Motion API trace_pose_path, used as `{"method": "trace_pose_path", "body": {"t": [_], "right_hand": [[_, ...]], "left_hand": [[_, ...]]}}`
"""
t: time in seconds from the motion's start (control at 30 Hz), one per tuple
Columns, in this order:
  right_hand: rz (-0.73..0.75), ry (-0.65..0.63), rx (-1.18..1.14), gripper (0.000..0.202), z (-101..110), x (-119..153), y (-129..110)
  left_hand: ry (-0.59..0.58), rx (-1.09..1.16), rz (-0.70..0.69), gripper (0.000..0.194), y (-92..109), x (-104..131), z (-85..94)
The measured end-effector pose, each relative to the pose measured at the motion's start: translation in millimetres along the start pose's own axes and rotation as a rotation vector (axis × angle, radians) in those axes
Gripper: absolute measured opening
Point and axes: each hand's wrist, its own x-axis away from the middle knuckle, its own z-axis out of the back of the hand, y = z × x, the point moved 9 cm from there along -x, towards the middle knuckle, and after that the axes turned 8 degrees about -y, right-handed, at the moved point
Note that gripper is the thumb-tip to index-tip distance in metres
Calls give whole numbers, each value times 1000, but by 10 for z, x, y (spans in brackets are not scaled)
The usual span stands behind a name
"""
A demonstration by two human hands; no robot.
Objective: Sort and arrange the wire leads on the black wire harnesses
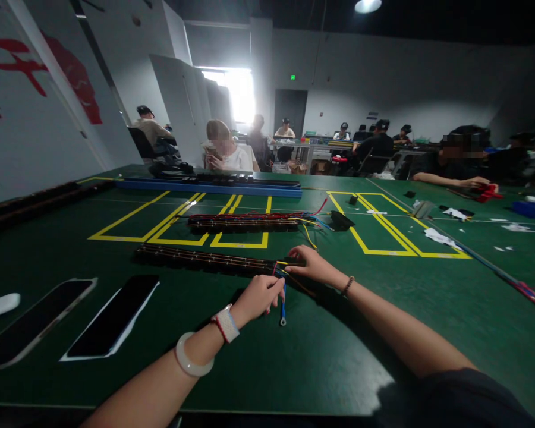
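Note:
A long dark strip (205,260) with thin lengthwise lines lies on the green table (339,356), its right end between my hands. My left hand (259,295) is closed at that end, fingertips pressed together around the wires. A blue wire (283,303) with a ring terminal hangs down beside it. My right hand (310,264) reaches in from the right, fingers bent at the yellow and dark wires; what its fingertips hold is too small to make out. Behind lies a bundle of dark strips with red and blue wires (249,222).
Two phones (113,318) (38,321) lie at the left. Yellow tape rectangles (243,245) mark the table. A blue rail (205,187) lies at the back. Scraps (439,236) and a wire bundle (524,291) are at the right. People sit beyond the table.

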Motion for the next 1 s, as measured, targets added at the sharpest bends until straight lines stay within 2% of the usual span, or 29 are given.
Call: {"method": "trace_pose_path", "body": {"t": [0.2,0.3,0.4,0.53,0.67,0.8,0.9,1.0], "right_hand": [[-35,-157,78,52,-173,55,51],[-67,-179,159,60,-227,43,29],[-139,-160,196,57,-255,39,0],[-212,-143,118,43,-312,66,-64],[-211,-84,-42,26,-357,105,-128],[-175,-24,-236,18,-340,110,-173],[-139,22,-220,19,-251,103,-231],[-115,38,-106,15,-188,111,-313]], "left_hand": [[-114,337,140,29,-201,-51,-97],[-167,513,198,24,-226,5,-173],[-156,547,213,23,-220,47,-201],[-152,545,214,27,-205,38,-216],[-146,519,188,22,-171,4,-205],[-49,523,139,18,-118,4,-146],[-27,553,105,22,-65,23,-143],[-76,653,86,24,-44,27,-200]]}}
